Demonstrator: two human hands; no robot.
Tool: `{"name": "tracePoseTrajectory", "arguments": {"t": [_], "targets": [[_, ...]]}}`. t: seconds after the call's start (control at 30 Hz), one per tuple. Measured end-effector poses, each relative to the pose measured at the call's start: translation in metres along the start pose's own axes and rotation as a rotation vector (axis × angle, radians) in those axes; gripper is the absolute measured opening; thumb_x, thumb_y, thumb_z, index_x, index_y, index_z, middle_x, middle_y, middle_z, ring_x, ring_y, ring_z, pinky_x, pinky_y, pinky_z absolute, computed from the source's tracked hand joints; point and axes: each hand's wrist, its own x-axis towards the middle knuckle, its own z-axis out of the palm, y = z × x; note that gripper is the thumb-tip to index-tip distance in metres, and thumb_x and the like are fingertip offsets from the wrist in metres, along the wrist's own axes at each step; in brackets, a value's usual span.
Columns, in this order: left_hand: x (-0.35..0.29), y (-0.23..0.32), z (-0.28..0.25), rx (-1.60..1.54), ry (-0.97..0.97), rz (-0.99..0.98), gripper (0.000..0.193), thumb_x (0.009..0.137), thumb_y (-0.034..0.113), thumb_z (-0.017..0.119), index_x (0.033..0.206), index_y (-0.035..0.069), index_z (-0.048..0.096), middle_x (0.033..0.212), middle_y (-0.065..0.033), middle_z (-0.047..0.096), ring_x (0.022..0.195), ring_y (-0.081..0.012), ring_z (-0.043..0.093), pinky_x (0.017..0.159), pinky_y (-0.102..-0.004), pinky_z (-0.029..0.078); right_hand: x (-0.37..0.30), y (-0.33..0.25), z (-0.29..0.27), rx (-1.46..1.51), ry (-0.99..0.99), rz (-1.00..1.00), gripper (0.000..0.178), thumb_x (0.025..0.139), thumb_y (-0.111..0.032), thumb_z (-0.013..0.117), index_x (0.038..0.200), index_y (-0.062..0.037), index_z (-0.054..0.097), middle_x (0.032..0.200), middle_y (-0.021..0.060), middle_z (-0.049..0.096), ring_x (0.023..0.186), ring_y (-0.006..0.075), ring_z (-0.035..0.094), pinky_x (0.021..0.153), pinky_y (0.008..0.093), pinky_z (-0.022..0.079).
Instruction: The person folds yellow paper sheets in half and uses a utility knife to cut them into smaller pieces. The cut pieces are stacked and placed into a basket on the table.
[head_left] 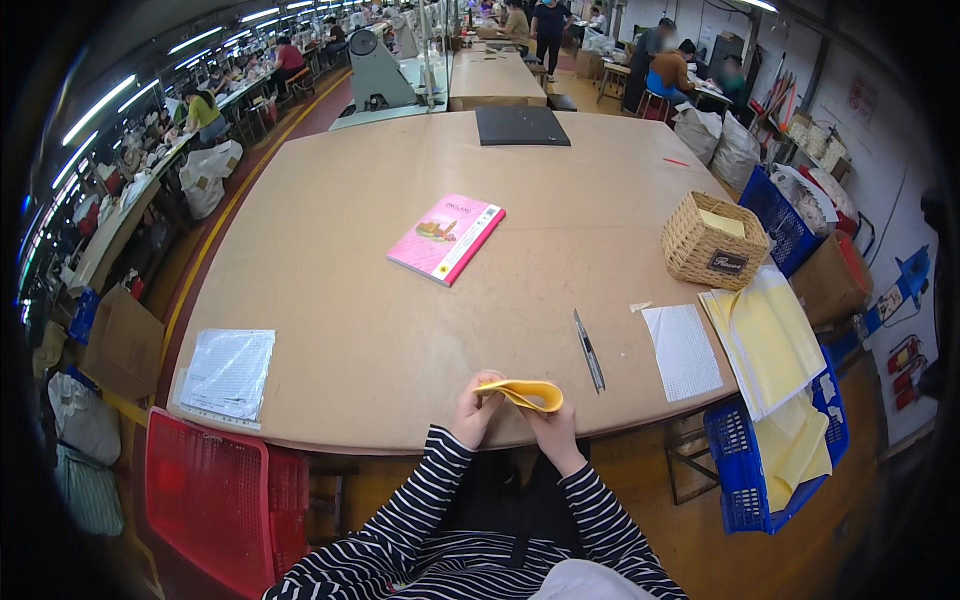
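At the near edge of the table (350, 330), a yellow folded sheet (540, 393) is bent over into a loop; whether it is paper or cloth I cannot tell. My left hand (473, 412) pinches its left end, where the layers come together. My right hand (556, 432) grips it from below on the right, near the rounded bend. Right of my hands lies a utility knife (589, 352). A pink notebook (447, 240) rests on the tabletop farther off, ahead of my hands.
A wicker basket (690, 250) stands at the right, near a white gridded sheet (682, 352) and yellow sheets (765, 335) over a blue crate (738, 470). Papers in clear plastic (228, 372) lie left, above a red crate (205, 490). A black flat board (522, 127) lies at the far edge.
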Motion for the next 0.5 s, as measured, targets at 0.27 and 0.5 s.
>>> {"name": "tracePoseTrajectory", "arguments": {"t": [0.27,0.5], "targets": [[0.001,-0.01,0.002,-0.054,0.046,-0.139,0.035,0.097,0.013,0.058,0.129,0.0,0.05,0.122,-0.0077,0.059,0.114,-0.0165,0.054,0.1,-0.0322,0.042,0.003,-0.001,0.006,0.058,0.029,0.03,0.035,0.086,-0.014,0.073,0.116,0.0015,0.061,0.102,0.0153,0.07,0.095,0.0214,0.068,0.081,0.0331,0.053],[0.011,-0.013,0.002,-0.078,0.018,-0.232,0.03,0.097,0.013,0.057,0.124,-0.002,0.055,0.116,-0.0069,0.063,0.107,-0.0141,0.056,0.095,-0.0304,0.045,0.004,0.0,0.004,-0.088,0.043,0.19,0.042,0.084,-0.019,0.075,0.117,0.0013,0.058,0.103,0.0153,0.07,0.094,0.0233,0.068,0.081,0.0334,0.053]]}}
